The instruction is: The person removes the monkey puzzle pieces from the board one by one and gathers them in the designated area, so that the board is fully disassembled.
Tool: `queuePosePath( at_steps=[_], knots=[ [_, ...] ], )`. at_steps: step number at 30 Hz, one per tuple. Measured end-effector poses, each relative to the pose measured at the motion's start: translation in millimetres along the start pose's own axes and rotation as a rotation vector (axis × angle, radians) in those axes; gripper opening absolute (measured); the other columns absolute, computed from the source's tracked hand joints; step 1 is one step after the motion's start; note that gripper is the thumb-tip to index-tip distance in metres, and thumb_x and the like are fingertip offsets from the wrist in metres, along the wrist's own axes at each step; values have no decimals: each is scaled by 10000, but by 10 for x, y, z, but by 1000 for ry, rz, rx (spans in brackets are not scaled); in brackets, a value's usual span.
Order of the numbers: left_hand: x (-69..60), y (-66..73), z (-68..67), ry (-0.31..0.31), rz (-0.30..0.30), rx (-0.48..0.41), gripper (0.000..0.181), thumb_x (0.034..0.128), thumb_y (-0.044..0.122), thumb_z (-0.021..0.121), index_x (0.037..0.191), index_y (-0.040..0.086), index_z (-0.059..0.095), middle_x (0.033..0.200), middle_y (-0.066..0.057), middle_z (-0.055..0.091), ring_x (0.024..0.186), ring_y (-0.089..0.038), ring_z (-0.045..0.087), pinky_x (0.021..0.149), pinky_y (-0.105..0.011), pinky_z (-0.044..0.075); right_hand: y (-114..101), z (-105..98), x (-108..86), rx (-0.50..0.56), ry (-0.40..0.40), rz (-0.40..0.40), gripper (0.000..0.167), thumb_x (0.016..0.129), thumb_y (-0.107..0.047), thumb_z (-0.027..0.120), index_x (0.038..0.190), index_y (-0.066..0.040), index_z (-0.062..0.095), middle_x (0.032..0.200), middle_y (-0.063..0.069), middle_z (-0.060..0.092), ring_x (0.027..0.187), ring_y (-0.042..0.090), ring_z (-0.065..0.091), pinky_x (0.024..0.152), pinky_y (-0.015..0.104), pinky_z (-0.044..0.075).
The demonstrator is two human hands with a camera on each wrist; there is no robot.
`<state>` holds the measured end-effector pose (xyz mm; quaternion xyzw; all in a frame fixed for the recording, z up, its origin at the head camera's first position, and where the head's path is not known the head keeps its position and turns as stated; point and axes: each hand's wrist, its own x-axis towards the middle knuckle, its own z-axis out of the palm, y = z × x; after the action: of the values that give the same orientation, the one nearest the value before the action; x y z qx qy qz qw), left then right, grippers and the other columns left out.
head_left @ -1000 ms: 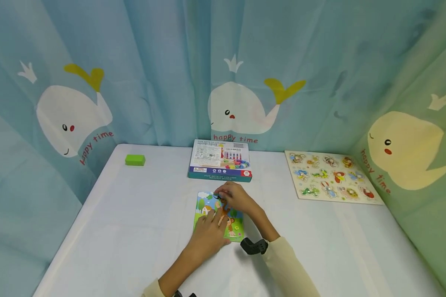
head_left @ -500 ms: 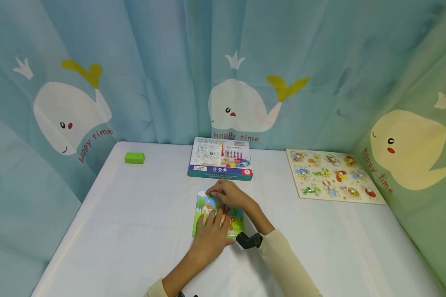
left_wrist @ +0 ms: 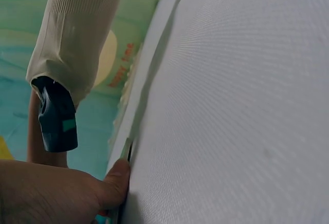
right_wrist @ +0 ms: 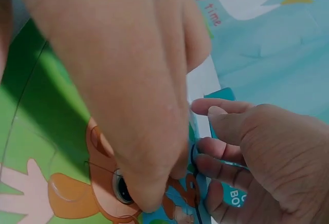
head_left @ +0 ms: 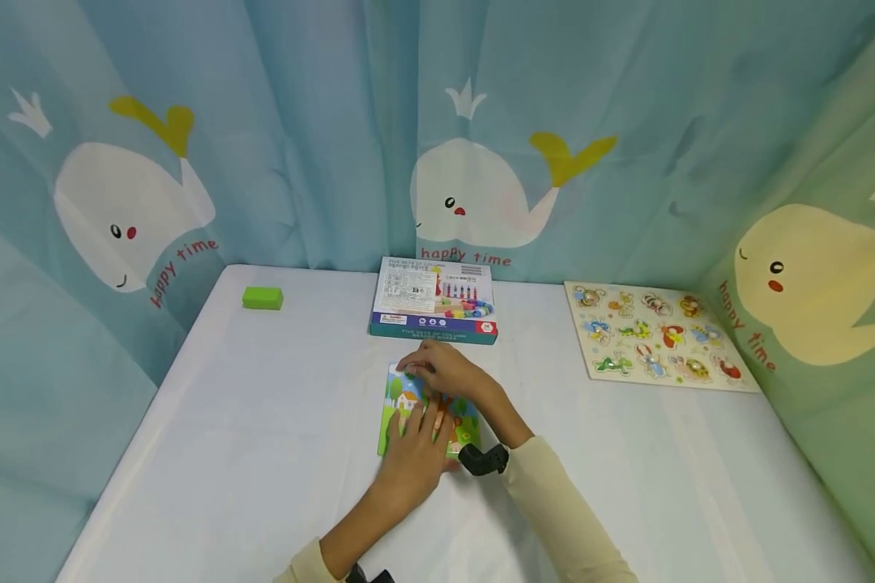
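Note:
A colourful picture board lies in the middle of the table in the head view. My left hand rests on its lower part with spread fingers; the left wrist view shows the thumb of this hand at the board's edge. At the far edge of the board is my right hand. Its fingers are bent in the right wrist view, where the hand touches the edge beside a thin black line. No held piece shows between its fingertips. My left hand covers part of a brown cartoon animal.
Behind the board lies a flat box with bead pictures. A green block stands at the back left. At the back right is a wooden board with insect pieces. A whale-print curtain hangs behind the table.
My right hand has moved left along the board's far edge. My left hand stays on the board, its fingers slightly shifted. The head view has tilted a little downward.

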<state>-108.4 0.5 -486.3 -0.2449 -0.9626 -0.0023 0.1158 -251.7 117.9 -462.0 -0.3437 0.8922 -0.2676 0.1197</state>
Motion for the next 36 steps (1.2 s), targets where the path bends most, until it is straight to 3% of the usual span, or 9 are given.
queuePosePath(
  at_steps=[11,16,21,31,36],
  knots=[
    [5,8,34,-36,-2,-44,718,852,565,619,1402,118,501,1479,-134,458,1324,-316,458,973,-577,451,-87,27,28,-106,-37,-3,237,989,-168,574,1171,-132,720,984,55,634,812,140,501,742,246,461],
    [8,18,52,-3,8,-51,643,860,462,697,1372,116,520,1456,-137,466,1299,-315,464,959,-574,457,-147,24,45,-151,-53,-5,195,996,-175,564,1158,-141,668,1012,34,680,864,165,544,797,307,486],
    [10,16,30,-2,6,-35,574,868,345,727,1365,138,528,1456,-132,460,1276,-301,459,957,-561,457,-175,16,111,-123,-81,2,138,1005,-147,540,1107,-128,631,1010,33,679,882,176,545,832,326,481],
    [15,-24,45,-48,10,-61,634,900,474,643,1416,136,498,1489,-150,415,1266,-303,428,961,-593,446,-161,9,156,-13,-111,86,139,1008,-125,526,1105,-151,622,979,34,630,859,168,517,821,315,467],
    [34,-28,40,-49,9,-83,625,896,472,650,1403,134,512,1473,-155,428,1255,-309,436,958,-602,441,-138,-6,149,11,-100,76,135,1008,-116,523,1103,-139,616,950,45,610,852,168,510,801,303,460]
  ],
)
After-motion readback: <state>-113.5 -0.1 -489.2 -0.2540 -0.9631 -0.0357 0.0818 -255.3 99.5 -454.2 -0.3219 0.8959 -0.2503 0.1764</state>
